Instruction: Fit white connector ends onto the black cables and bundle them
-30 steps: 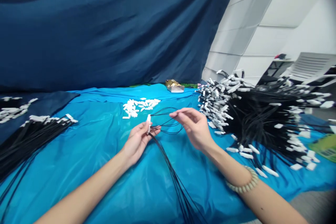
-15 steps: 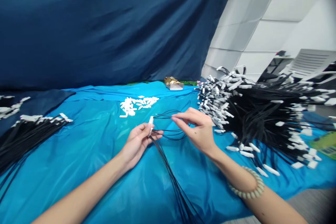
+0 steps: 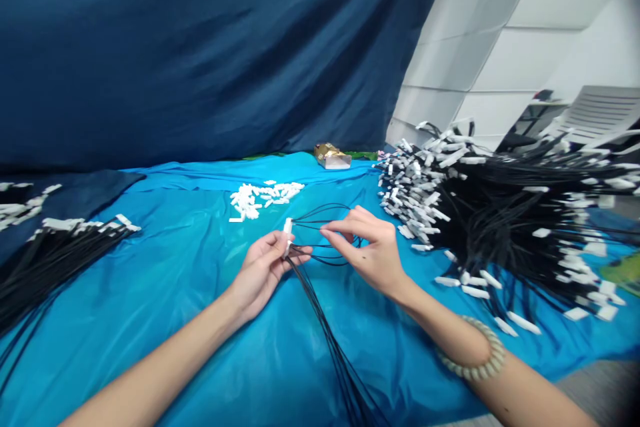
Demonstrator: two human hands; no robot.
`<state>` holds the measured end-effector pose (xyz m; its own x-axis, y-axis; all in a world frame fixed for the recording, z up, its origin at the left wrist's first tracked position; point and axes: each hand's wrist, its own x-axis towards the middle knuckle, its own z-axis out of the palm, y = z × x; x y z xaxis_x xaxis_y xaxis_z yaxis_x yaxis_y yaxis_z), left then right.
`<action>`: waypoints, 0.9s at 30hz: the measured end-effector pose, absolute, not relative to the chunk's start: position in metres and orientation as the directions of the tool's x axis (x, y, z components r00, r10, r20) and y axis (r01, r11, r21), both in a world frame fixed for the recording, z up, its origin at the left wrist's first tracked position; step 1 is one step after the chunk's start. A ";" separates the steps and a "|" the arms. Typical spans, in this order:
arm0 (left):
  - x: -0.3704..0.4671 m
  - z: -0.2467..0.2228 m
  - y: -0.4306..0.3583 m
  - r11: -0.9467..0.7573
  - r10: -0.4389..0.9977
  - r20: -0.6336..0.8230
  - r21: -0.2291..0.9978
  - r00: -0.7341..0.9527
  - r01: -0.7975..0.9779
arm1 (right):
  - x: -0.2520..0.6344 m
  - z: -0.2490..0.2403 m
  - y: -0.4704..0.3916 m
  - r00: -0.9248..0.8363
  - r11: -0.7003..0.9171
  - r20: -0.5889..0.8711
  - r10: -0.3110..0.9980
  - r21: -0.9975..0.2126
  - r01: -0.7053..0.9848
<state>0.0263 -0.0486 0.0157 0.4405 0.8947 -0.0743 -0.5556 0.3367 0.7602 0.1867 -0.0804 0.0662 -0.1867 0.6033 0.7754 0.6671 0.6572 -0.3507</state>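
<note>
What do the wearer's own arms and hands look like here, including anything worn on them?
Both the left hand and the right hand are ungloved, and no sleeve shows on either forearm. Above the right wrist sits a chunky, pale grey-green bracelet that looks beaded. Nothing worn shows on the left arm.

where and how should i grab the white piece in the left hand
Probably by its upper end, pinched from above: the white piece stands nearly upright with that end clear of the left hand. The black cords loop off to the right and hang below, so those sides look more awkward.
</note>
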 end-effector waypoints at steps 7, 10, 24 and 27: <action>0.027 0.016 -0.049 0.333 0.895 -0.070 0.764 0.442 -0.553 | 0.186 0.064 -0.079 -0.168 0.638 0.769 0.617 -0.365 0.678; 0.027 0.016 -0.050 0.330 0.893 -0.063 0.766 0.446 -0.552 | 0.186 0.063 -0.078 -0.151 0.626 0.762 0.630 -0.383 0.679; 0.027 0.016 -0.049 0.319 0.892 -0.042 0.766 0.451 -0.558 | 0.186 0.063 -0.079 -0.120 0.617 0.764 0.634 -0.406 0.674; 0.027 0.015 -0.048 0.317 0.890 -0.037 0.766 0.454 -0.559 | 0.184 0.061 -0.079 -0.124 0.617 0.760 0.638 -0.409 0.672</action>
<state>0.0268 -0.0485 0.0150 0.4543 0.8901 -0.0371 -0.5592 0.3173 0.7659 0.1843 -0.0792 0.0608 -0.1238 0.6382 0.7598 0.6720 0.6174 -0.4090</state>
